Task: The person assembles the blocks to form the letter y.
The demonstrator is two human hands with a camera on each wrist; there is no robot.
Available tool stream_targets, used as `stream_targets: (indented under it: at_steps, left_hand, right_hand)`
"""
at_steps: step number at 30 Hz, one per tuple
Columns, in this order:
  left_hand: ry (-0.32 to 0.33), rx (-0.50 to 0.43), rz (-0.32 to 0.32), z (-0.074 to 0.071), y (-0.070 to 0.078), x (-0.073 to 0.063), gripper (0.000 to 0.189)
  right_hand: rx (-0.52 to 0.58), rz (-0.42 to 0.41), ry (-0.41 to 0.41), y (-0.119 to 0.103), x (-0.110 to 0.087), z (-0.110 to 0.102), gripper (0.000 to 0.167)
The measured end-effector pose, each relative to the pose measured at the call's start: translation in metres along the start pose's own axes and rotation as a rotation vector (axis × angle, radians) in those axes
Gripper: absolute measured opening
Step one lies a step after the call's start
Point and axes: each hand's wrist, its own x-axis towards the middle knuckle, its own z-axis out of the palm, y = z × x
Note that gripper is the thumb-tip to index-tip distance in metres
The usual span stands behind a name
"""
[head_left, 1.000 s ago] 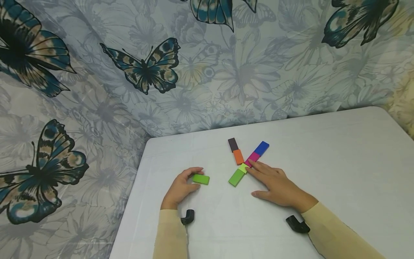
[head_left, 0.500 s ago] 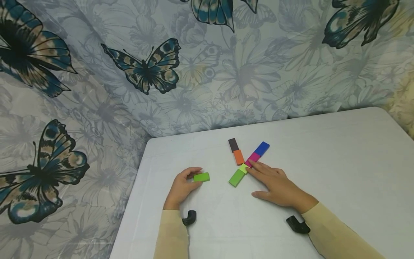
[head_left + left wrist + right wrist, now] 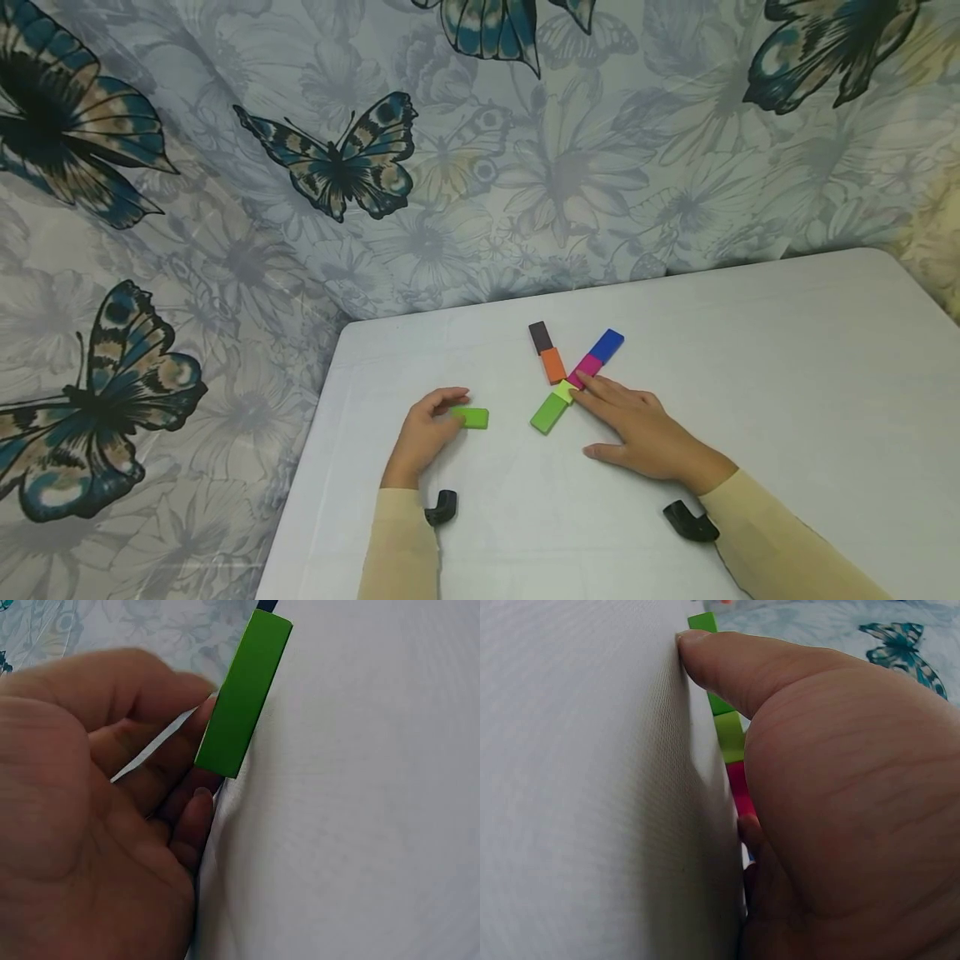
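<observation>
My left hand (image 3: 422, 433) pinches a bright green rectangular block (image 3: 474, 417) by its left end, between thumb and fingers. Seen from the left wrist, that green block (image 3: 244, 697) stands out past the fingertips. My right hand (image 3: 637, 429) lies spread, its fingertips at the lime block (image 3: 564, 390) and the magenta block (image 3: 585, 369); whether they press on both I cannot tell. A second green block (image 3: 550, 414) adjoins the lime one. Magenta runs on into a blue block (image 3: 607, 346). An orange block (image 3: 553, 365) and a dark block (image 3: 540, 337) form another arm.
A white-covered table (image 3: 787, 375) carries all the blocks. Behind it and to the left hangs butterfly-patterned cloth or wallpaper (image 3: 570, 167). Black curved pieces (image 3: 442, 507) sit at both sleeve cuffs.
My left hand has shifted slightly right with the green block, which has turned a little in the fingers. My right hand and the joined blocks look unmoved.
</observation>
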Motion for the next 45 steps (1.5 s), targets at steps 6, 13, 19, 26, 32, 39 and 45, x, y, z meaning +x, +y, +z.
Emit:
stream_targets:
  at_steps: [6, 13, 19, 26, 32, 39, 45]
  left_hand:
    - [-0.106, 0.05, 0.021, 0.0, 0.003, -0.001, 0.052]
    - [-0.039, 0.056, 0.039, 0.004, 0.005, -0.001, 0.044]
    - [-0.026, -0.08, 0.063, 0.006, 0.006, 0.0, 0.044]
    - [-0.05, -0.196, 0.062, 0.011, 0.015, -0.002, 0.043]
    - [-0.085, -0.219, 0.033, 0.019, 0.024, -0.004, 0.04]
    - [-0.12, -0.201, 0.04, 0.028, 0.035, -0.009, 0.033]
    - [-0.104, -0.146, 0.042, 0.031, 0.04, -0.017, 0.032]
  right_hand:
    - [-0.009, -0.004, 0.002, -0.001, 0.001, 0.0, 0.088]
    - [-0.009, 0.003, -0.002, -0.001, -0.001, 0.0, 0.088]
    - [-0.012, 0.0, 0.007, -0.002, -0.002, 0.0, 0.087]
    - [-0.008, -0.011, 0.018, -0.002, -0.002, 0.0, 0.087]
    - [-0.005, -0.015, 0.02, -0.002, -0.002, 0.0, 0.087]
    - [-0.019, 0.002, -0.001, -0.001, -0.001, 0.0, 0.088]
    - [-0.017, 0.006, -0.002, 0.0, -0.001, 0.0, 0.088]
